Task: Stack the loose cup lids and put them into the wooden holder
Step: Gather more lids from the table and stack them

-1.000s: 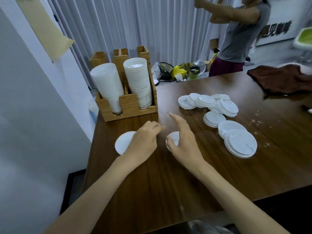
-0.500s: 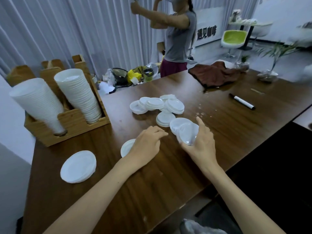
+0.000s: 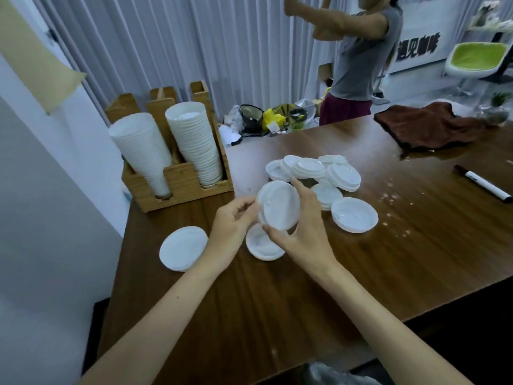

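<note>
1. While we hold a tilted lid [image 3: 279,205] on edge, our right hand [image 3: 302,234] grips it and our left hand [image 3: 230,226] pinches its rim.
2. Next, we judge, it needs nesting onto the flat lid [image 3: 263,245] lying beneath.
3. Farther off, loose lids [image 3: 313,170] wait; the wooden holder [image 3: 183,187] carries two tall white stacks [image 3: 194,145].

Your lids [image 3: 313,169] are plain white, like the ribbed stacks [image 3: 194,145]; the holder [image 3: 180,184], centre left, is honey-tan wood; your table [image 3: 277,301] is dark brown, streaky-grained; upper right, a brown cloth [image 3: 427,129], a lime-green chair [image 3: 476,55]; the marker [image 3: 483,184] is white, black-ended.
</note>
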